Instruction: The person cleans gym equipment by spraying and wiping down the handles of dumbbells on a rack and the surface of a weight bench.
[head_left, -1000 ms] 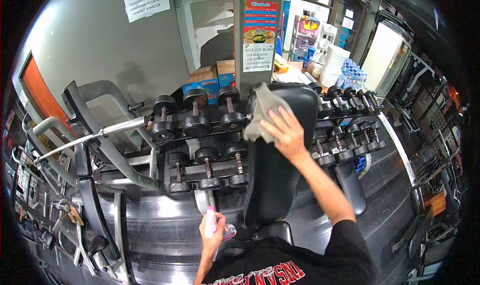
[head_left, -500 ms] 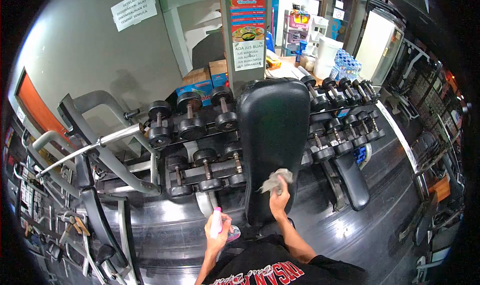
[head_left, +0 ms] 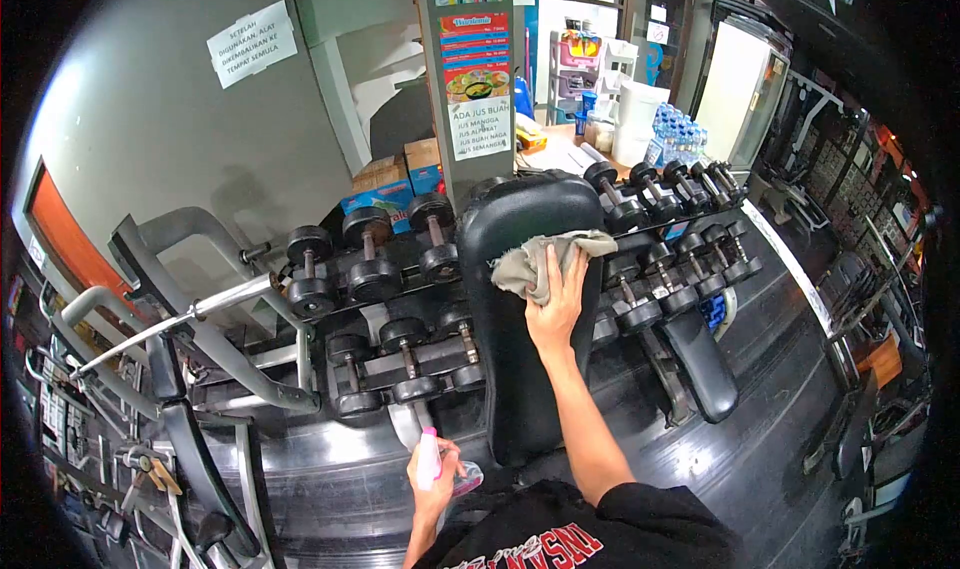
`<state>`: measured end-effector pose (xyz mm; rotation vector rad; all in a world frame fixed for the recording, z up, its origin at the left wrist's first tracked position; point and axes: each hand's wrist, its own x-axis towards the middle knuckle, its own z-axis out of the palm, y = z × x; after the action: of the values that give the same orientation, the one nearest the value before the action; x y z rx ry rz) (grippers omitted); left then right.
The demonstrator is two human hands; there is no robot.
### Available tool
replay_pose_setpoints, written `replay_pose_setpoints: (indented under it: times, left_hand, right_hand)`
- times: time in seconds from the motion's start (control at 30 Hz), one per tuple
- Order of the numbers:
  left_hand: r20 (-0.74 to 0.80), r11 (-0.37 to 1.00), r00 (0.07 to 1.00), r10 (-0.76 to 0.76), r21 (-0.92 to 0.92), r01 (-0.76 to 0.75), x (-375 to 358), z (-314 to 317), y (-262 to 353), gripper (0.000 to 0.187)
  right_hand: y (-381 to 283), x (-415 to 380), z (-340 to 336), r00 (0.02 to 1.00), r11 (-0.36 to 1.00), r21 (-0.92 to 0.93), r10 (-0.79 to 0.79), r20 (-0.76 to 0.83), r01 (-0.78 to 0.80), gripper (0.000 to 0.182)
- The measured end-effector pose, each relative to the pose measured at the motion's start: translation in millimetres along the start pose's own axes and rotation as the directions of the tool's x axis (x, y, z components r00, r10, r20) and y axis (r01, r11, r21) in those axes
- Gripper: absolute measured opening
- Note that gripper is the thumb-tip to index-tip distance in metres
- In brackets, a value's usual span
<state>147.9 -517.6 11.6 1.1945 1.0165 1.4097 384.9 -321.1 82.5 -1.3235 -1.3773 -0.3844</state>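
Note:
A black padded bench [head_left: 520,399] stands upright in front of me, its backrest tilted away. My right hand [head_left: 556,304] presses a grey cloth [head_left: 530,267] flat on the upper part of the pad, fingers spread over the fabric. One end of the cloth reaches past the pad's right edge. Low down, left of the bench, my left hand [head_left: 428,489] is wrapped round a spray bottle with a pink and white head [head_left: 429,457]. The bottle's clear body shows partly beside the fingers.
Racks of black dumbbells [head_left: 372,269] stand behind the bench on both sides. A grey machine with a steel bar [head_left: 190,314] is at the left. Another black bench [head_left: 700,369] is at the right. Water bottles [head_left: 680,134] and a white bucket [head_left: 637,124] sit on a counter behind.
My right hand has moved up the pad with the cloth, which was bunched and now lies spread under the fingers. My left hand still holds the spray bottle, slightly lower in view.

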Motion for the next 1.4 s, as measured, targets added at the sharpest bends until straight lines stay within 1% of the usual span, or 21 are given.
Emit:
replay_pose_setpoints:
  times: [0.07,0.13,0.2,0.37,0.4,0.47,0.5,0.6,0.67,0.73,0.8,0.87,0.9,0.97,1.03,1.13,1.2,1.27,1.33,1.37,1.4]
  left_hand:
    - [-0.016,1.0,1.0,-0.005,0.008,0.006,-3,0,-1,0.017]
    - [-0.003,1.0,1.0,-0.024,-0.017,0.024,-3,0,-2,0.018]
    - [0.009,0.999,0.999,-0.047,-0.002,0.047,-2,1,-5,0.018]
    - [0.056,0.999,0.998,-0.037,0.004,0.037,5,8,-2,0.017]
    - [0.073,1.0,0.997,-0.025,-0.003,0.026,7,9,-1,0.017]
    - [0.078,0.999,0.996,-0.038,-0.002,0.038,7,10,1,0.017]
    - [0.08,0.999,0.995,-0.052,-0.002,0.053,6,11,2,0.017]
    - [0.119,0.999,0.992,-0.032,-0.013,0.034,5,13,5,0.016]
    - [0.124,0.999,0.991,-0.052,0.006,0.051,4,14,1,0.015]
    - [0.128,0.997,0.989,-0.076,0.031,0.073,2,13,-2,0.014]
    - [0.141,0.997,0.987,-0.073,0.019,0.071,2,13,-5,0.017]
    - [0.15,0.998,0.987,-0.059,0.036,0.054,3,14,-4,0.017]
    - [0.153,0.998,0.987,-0.045,0.053,0.037,3,14,-4,0.017]
    - [0.131,0.999,0.991,-0.036,0.038,0.031,4,19,-2,0.015]
    - [0.106,0.999,0.994,-0.026,0.026,0.023,4,20,-1,0.013]
    - [0.083,0.999,0.996,-0.035,0.019,0.033,5,22,0,0.014]
    - [0.065,0.999,0.997,-0.03,0.016,0.029,5,23,1,0.014]
    - [0.077,0.999,0.996,-0.035,0.024,0.033,6,24,1,0.014]
    - [0.094,0.998,0.995,-0.045,0.036,0.041,5,25,1,0.014]
    - [0.112,0.997,0.991,-0.069,0.03,0.067,5,26,0,0.014]
    - [0.13,0.996,0.987,-0.091,0.023,0.089,6,27,0,0.013]
  right_hand:
    - [1,-17,4,0.999,0.999,0.007,0.051,-0.015,-0.051,0.069]
    - [6,-38,2,0.999,0.999,0.007,0.038,0.022,-0.038,0.068]
    - [19,-67,-2,0.999,0.998,-0.055,0.014,0.051,-0.012,0.065]
    - [49,-154,-9,0.987,0.986,-0.129,0.116,0.112,-0.102,0.06]
    - [55,-172,-12,0.972,0.978,-0.124,0.184,0.149,-0.166,0.062]
    - [58,-189,-18,0.933,0.942,-0.03,0.336,0.133,-0.335,0.065]
    - [63,-192,-17,0.933,0.942,-0.033,0.336,0.13,-0.335,0.065]
    - [70,-186,-15,0.919,0.921,0.041,0.382,0.1,-0.387,0.07]
    - [73,-159,-4,0.916,0.915,0.038,0.402,-0.005,-0.401,0.072]
    - [79,-115,-1,0.94,0.941,0.007,0.337,-0.051,-0.337,0.072]
    - [76,-56,-6,0.952,0.956,0.089,0.287,-0.102,-0.279,0.068]
    - [65,3,-19,0.96,0.953,0.166,0.27,-0.076,-0.255,0.056]
    - [62,26,-22,0.951,0.94,0.175,0.305,-0.039,-0.294,0.054]
    - [64,37,-23,0.941,0.925,0.185,0.338,0.0,-0.332,0.053]
    - [69,31,-22,0.968,0.944,0.233,0.248,-0.027,-0.235,0.052]
    - [79,-16,-30,0.968,0.944,0.217,0.251,0.011,-0.248,0.053]
    - [102,-72,-29,0.912,0.859,0.311,0.4,0.089,-0.407,0.053]
    - [122,-128,-31,0.814,0.761,0.29,0.545,0.201,-0.581,0.048]
    - [154,-180,-25,0.795,0.763,0.226,0.571,0.205,-0.606,0.044]
    - [153,-184,-28,0.776,0.76,0.167,0.596,0.205,-0.628,0.04]
    - [157,-183,-31,0.777,0.762,0.164,0.597,0.199,-0.627,0.04]
